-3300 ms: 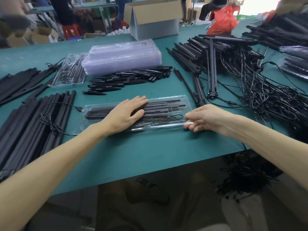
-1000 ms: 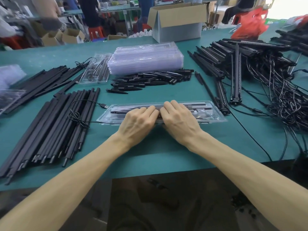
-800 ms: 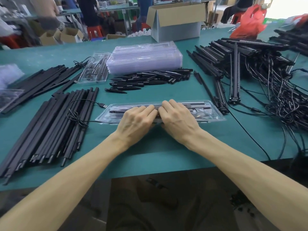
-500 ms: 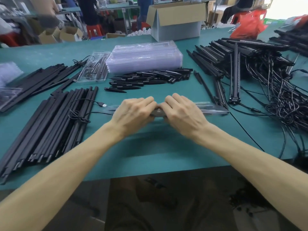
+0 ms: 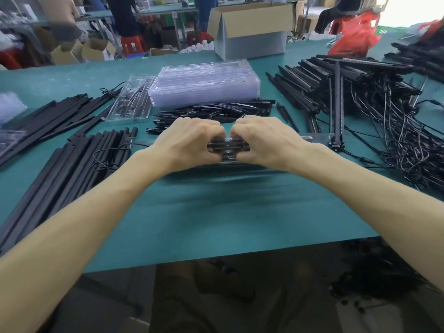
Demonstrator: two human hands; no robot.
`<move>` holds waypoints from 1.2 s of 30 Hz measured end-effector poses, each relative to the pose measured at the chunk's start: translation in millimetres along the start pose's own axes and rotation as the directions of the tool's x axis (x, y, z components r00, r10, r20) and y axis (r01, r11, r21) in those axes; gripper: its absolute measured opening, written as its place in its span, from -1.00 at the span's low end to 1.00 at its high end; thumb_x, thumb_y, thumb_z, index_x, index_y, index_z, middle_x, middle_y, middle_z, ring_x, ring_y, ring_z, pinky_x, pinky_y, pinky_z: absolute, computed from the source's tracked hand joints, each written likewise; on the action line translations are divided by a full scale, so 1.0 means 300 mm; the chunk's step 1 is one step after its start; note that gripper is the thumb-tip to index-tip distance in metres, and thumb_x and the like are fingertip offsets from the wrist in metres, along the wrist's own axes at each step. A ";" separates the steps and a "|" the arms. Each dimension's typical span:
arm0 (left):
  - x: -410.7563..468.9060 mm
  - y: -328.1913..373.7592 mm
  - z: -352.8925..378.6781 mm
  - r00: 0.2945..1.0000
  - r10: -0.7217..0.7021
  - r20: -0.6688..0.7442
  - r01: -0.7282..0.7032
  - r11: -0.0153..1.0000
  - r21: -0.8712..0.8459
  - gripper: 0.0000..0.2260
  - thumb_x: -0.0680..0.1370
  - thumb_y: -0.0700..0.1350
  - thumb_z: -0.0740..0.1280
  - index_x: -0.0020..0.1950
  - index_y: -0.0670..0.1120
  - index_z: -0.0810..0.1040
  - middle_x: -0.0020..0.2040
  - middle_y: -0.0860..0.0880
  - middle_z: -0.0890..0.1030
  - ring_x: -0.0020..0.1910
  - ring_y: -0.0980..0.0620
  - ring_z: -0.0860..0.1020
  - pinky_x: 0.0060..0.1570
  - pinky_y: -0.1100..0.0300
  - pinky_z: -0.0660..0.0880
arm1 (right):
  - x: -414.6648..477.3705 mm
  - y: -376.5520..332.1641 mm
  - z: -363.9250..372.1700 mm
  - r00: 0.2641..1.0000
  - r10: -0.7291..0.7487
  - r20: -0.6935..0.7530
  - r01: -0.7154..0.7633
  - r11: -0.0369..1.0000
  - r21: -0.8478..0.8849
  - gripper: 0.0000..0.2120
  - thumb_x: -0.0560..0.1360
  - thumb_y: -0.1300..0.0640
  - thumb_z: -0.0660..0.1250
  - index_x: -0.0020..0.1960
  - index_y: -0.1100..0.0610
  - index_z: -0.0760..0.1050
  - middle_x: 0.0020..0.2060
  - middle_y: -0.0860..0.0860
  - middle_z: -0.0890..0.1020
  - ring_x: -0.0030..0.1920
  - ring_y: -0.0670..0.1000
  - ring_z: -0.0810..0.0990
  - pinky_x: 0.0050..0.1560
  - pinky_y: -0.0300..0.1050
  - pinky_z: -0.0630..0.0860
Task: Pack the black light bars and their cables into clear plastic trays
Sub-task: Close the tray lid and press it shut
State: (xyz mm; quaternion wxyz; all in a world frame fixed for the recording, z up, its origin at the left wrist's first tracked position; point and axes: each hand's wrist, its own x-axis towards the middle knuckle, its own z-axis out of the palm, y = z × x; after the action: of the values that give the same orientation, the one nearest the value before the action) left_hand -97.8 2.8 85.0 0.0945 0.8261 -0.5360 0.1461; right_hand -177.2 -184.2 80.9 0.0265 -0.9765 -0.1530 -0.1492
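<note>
Clear plastic tray (image 5: 312, 138), with black light bars (image 5: 228, 146) showing inside it, is sitting at the near middle of the green tabletop (image 5: 216, 212), its long axis running left to right. Whether its lower edge is resting on the surface cannot be told. Left hand (image 5: 189, 140) and right hand (image 5: 266, 140) are holding it at mid-length, knuckles almost touching. Each grip is curling round the tray, fingers over the far edge and thumb on the near side. The tray's ends are sticking out past both wrists.

Just behind the hands a pile of short black pieces (image 5: 216, 111) is lying, and behind that a stack of empty trays (image 5: 204, 85), with one filled tray (image 5: 132, 102) just beside its left end. Long black strips (image 5: 72, 169) are lying in rows at the left. At the right, a heap of bars (image 5: 336, 87) is trailing tangled cables (image 5: 408, 145). A cardboard box (image 5: 249, 30) and a red bag (image 5: 353, 37) are standing at the far edge.
</note>
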 end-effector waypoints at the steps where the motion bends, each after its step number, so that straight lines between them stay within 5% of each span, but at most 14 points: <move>1: 0.007 -0.003 -0.001 1.000 -0.008 0.010 0.008 1.000 -0.003 -0.86 0.43 -0.02 0.44 -0.10 -0.05 0.58 -0.23 0.13 0.47 -0.23 -0.13 0.52 -0.23 -0.02 0.48 | 0.005 0.003 -0.004 1.000 0.009 0.004 -0.009 1.000 0.014 -0.79 0.44 0.03 0.37 0.00 0.11 0.50 -0.09 -0.03 0.51 0.01 0.10 0.50 -0.06 0.05 0.47; 16: 0.043 -0.014 -0.025 0.976 -0.187 0.107 0.200 0.972 -0.121 -0.83 0.37 -0.06 0.48 -0.09 0.05 0.57 -0.20 0.04 0.60 -0.16 -0.11 0.53 -0.10 0.02 0.50 | 0.039 0.028 -0.025 0.995 0.085 0.056 -0.092 0.989 0.120 -0.86 0.39 0.04 0.37 -0.15 0.05 0.42 -0.23 -0.04 0.53 -0.12 0.15 0.49 -0.21 -0.03 0.34; 36: 0.084 -0.004 -0.031 0.968 -0.221 0.116 0.226 0.973 -0.034 -0.84 0.38 -0.05 0.46 -0.09 -0.04 0.60 -0.20 0.00 0.59 -0.16 -0.13 0.51 -0.14 0.01 0.50 | 0.065 0.036 -0.046 0.993 0.108 0.048 -0.113 0.985 0.134 -0.88 0.36 0.05 0.40 -0.18 0.07 0.50 -0.28 -0.03 0.55 -0.22 0.12 0.46 -0.32 -0.07 0.24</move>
State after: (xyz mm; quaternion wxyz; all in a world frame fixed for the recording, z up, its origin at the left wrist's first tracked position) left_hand -88.3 -15.4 102.5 0.0996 0.8857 -0.4471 0.0757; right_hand -160.1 -190.1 99.9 0.0982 -0.9822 -0.1089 -0.1171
